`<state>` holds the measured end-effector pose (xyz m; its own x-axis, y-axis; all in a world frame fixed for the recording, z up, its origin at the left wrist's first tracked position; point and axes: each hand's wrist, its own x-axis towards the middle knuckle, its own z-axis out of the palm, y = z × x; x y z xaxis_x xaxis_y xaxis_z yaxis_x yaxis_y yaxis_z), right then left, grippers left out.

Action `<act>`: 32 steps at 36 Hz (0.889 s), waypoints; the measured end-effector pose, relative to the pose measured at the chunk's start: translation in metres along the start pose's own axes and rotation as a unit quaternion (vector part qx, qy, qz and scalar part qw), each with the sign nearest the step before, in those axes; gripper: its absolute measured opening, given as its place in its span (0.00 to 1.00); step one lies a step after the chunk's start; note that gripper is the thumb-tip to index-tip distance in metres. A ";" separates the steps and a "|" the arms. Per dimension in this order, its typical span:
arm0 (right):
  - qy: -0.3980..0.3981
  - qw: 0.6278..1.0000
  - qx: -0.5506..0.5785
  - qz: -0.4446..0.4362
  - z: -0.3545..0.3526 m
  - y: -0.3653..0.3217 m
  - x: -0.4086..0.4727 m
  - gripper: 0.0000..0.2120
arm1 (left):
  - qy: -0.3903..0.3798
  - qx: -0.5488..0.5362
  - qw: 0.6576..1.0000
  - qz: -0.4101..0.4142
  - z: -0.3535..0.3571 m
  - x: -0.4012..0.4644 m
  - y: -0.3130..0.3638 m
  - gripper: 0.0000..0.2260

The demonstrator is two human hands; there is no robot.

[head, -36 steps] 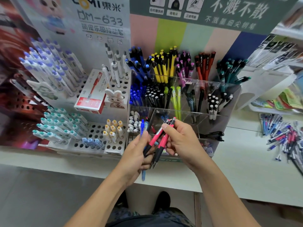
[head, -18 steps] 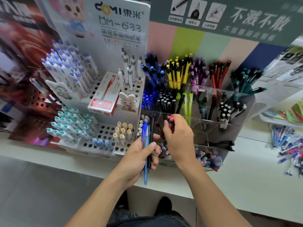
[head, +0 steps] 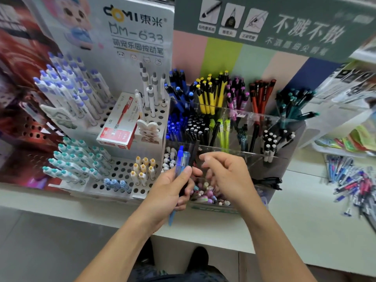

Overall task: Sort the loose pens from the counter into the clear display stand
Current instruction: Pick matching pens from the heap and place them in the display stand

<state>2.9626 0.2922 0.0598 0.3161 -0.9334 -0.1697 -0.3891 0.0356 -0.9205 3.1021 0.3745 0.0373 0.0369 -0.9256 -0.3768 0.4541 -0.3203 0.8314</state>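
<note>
My left hand (head: pixel 171 192) grips a small bunch of pens (head: pixel 181 159), two blue ones and a dark one, upright just in front of the clear display stand (head: pixel 262 157). My right hand (head: pixel 225 174) hovers at the stand's lower front compartments with loosely curled fingers and holds nothing. The stand's tiers hold blue, yellow, purple, red, teal, black and green pens sorted by colour. A heap of loose pens (head: pixel 354 182) lies on the white counter (head: pixel 295 220) at the far right.
To the left of the clear stand is a white perforated pen rack (head: pixel 122 169), and a red pen box (head: pixel 118 123) leans on it. A few black pens (head: pixel 268 182) lie beside the stand's right foot. The counter's front edge runs below my wrists.
My right hand took the red pens from the bunch, lowered them into the stand and has come back out without them. My left hand keeps the blue and dark pens.
</note>
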 end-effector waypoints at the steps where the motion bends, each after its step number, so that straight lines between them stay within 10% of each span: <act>1: -0.026 0.997 0.068 0.022 -0.002 -0.008 -0.004 0.09 | -0.006 0.026 1.000 0.006 0.002 0.002 0.002 0.12; 5: -0.029 0.992 0.120 -0.013 -0.005 -0.018 -0.011 0.14 | -0.023 0.092 0.995 0.016 0.014 0.009 0.006 0.11; 14: 0.257 0.929 0.149 -0.222 -0.050 -0.038 0.003 0.06 | -0.061 -0.061 0.995 -0.054 0.017 0.008 0.019 0.16; 21: 0.192 0.950 -0.104 -0.224 -0.025 -0.022 0.028 0.06 | -0.107 -0.203 0.969 -0.087 0.012 0.006 0.019 0.17; 32: 0.101 0.957 -0.232 -0.143 -0.003 -0.012 0.047 0.05 | -0.017 -0.138 0.990 -0.018 0.008 0.006 0.010 0.11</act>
<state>2.9795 0.2465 0.0644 0.3108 -0.9333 0.1801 -0.6690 -0.3494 -0.6560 3.1002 0.3643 0.0469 -0.0115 -0.9219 -0.3871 0.6805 -0.2909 0.6725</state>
